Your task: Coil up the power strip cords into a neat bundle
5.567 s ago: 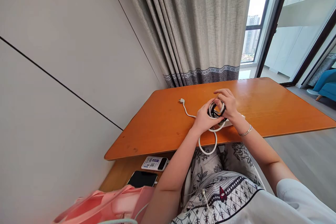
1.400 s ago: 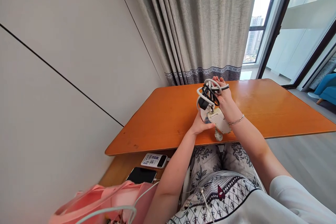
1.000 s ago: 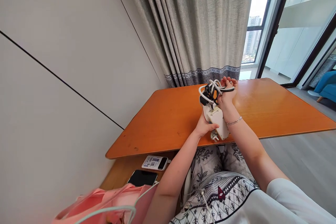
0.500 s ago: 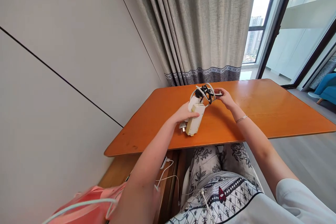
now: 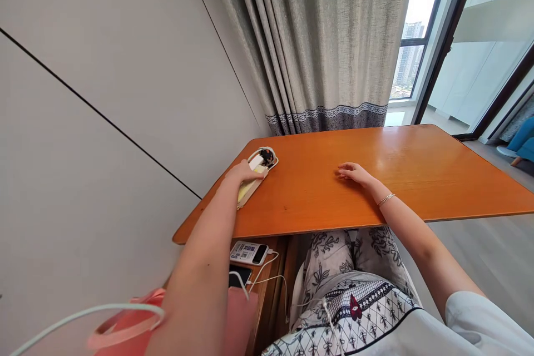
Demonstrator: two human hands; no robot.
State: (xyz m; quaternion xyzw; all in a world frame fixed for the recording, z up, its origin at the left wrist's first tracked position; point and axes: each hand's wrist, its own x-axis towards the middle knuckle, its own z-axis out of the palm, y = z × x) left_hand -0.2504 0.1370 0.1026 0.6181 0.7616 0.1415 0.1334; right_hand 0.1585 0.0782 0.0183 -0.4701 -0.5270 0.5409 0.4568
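A cream-coloured power strip lies near the left end of the orange-brown wooden table. My left hand grips it from above, thumb across its top. At its far end sits a white plug or adapter beside a coiled black cable, with a loop of white cord around them. The hand hides part of the strip. Over the middle of the table, my right hand is open and holds nothing, its fingers loosely bent and pointing left.
A lower wooden surface at the left holds a white phone or power bank, a dark phone and white charging cables. A pink bag stands at lower left. Wall and curtain border the table.
The power strip has moved left from the table's middle with my left hand and is lower. My right hand has let go of the cable bundle and come slightly nearer.
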